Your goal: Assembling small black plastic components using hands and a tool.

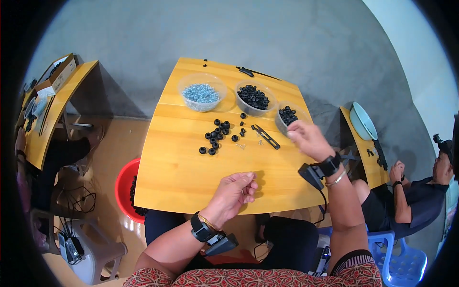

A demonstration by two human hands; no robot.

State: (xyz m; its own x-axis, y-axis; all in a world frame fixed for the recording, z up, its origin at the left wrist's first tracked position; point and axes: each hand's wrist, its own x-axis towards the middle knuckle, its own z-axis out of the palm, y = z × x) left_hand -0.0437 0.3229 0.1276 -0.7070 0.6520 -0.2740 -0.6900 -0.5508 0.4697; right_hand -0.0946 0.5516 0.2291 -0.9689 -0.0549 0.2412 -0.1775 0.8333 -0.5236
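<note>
My left hand (233,195) hovers over the near edge of the wooden table (191,184), thumb pressed to the curled fingers; anything between them is too small to make out. My right hand (310,139) is closed at the near rim of a small clear bowl (282,125) of small black parts (288,115). Its fingertips are pinched, and what they hold, if anything, does not show. Thread snips (266,137) lie left of that hand. Further left is a loose group of black round rubber-like pieces (213,136), with small silvery screws (241,146) beside it.
Behind stand a clear bowl of silvery screws (202,93) and another of black rings (253,97). A black-handled tool (245,71) lies at the far edge. On the floor at left is a red basin (125,191). A co-worker (416,191) sits at the right table; another person sits far left.
</note>
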